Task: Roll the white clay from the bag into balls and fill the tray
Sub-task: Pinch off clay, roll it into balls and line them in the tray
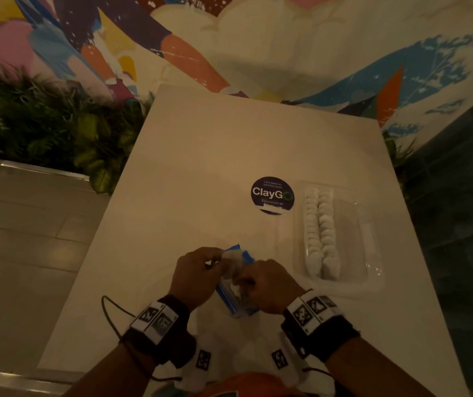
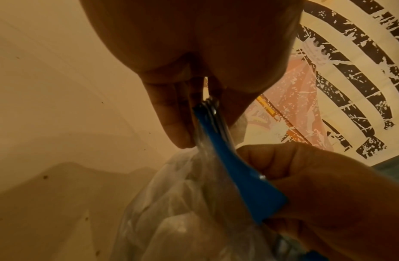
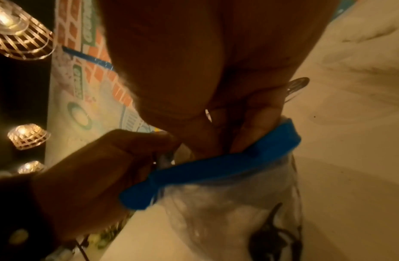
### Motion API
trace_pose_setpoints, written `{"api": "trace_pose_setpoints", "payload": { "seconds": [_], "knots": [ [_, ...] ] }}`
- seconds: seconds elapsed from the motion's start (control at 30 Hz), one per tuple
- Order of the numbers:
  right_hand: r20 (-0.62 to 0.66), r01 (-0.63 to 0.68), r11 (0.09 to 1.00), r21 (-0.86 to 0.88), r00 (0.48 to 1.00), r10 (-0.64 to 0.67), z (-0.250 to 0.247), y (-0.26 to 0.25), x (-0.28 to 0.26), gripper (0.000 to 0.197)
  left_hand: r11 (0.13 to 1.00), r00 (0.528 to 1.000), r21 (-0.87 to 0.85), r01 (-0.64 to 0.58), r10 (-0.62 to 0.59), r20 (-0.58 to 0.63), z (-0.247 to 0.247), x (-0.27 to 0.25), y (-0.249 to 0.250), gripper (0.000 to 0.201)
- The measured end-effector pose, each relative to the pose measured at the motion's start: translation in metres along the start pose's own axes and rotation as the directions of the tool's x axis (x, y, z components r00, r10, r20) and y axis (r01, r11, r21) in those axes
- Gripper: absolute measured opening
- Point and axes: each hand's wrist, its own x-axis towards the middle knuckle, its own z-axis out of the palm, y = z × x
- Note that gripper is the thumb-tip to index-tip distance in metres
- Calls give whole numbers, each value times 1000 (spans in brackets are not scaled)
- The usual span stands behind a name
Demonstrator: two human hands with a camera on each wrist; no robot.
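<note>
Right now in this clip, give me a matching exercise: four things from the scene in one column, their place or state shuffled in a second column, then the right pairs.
Things:
1. clay balls
2. bag
3. round sticker
4. tray

Place or state:
A. stuck flat on the table, left of the tray
B. clear plastic, right part bare
C. lined up in two rows along the tray's left side
D. held up between the two hands, the left hand and the right hand, by its blue-edged opening

Pairs: 1-C, 2-D, 3-A, 4-B
</note>
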Motion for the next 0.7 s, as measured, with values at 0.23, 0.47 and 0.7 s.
{"api": "trace_pose_setpoints", "payload": {
  "seconds": [0.23,0.47,0.7],
  "knots": [
    [39,-69,967,-245,996,81,10,-11,6,24,1000,1000,-5,-5,5,-17,4,-5,-3,18],
    [-28,-100,986,-134,995,97,19,-6,5,25,1000,999,0,5,-5,35,0,-2,0,13],
    [-98,-99,992,77,990,106,8,1,-7,32,1000,998,-15,16,-15,59,-3,-1,3,33]
  ]
}}
